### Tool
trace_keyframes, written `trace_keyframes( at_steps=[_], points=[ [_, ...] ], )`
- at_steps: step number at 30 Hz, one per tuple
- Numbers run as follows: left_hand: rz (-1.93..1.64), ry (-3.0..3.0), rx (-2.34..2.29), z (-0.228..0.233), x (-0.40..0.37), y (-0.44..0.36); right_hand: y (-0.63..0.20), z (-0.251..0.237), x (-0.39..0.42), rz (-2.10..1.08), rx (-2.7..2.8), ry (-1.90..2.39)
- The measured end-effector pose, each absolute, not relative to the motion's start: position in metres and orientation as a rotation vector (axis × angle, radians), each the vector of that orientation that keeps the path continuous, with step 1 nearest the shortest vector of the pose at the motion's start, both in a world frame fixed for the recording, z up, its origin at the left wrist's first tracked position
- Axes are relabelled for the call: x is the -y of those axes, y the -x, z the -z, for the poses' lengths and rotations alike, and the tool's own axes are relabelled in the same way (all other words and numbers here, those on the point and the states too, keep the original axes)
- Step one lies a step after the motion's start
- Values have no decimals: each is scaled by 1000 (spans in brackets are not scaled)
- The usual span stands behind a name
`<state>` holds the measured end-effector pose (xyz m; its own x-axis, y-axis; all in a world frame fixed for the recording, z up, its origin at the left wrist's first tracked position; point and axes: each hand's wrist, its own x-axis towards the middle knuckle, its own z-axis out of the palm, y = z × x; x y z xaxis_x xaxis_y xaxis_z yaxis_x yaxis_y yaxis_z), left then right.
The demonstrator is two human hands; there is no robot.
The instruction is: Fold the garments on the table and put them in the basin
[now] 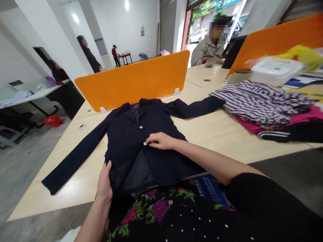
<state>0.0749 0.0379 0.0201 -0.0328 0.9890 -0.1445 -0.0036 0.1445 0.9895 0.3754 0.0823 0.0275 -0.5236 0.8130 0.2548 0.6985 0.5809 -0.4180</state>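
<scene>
A dark navy blazer [126,137] lies front up on the light wooden table [194,127], its sleeves spread to both sides. Two shiny buttons run down its front, and both look fastened. At the lower button [145,143], the fingertips of my right hand [160,140] are pinched together, close against the cloth beside it. My left hand [104,179] grips the blazer's lower left edge, thumb on top and fingers partly hidden beneath. Below the lower button the front panels part, and the grey lining shows.
An orange divider [133,80] stands behind the blazer. Folded clothes [262,104], striped on top, are piled at the right, near a white plastic container [275,70] and a yellow bag [300,57]. A person [212,47] sits beyond the table; several others are farther back.
</scene>
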Motion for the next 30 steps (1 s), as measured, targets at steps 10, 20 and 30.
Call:
trace_keyframes(
  at_steps=[10,20,30],
  points=[
    [-1246,-1135,-1284,-26,-40,-70,-359,-52,15,-478,2858,1099],
    [-896,-1799,-1464,-15,-34,-70,-383,-55,39,-539,1625,1328],
    [-467,-3165,-339,-12,7,-133,-371,-74,13,-726,1323,1190]
  ],
)
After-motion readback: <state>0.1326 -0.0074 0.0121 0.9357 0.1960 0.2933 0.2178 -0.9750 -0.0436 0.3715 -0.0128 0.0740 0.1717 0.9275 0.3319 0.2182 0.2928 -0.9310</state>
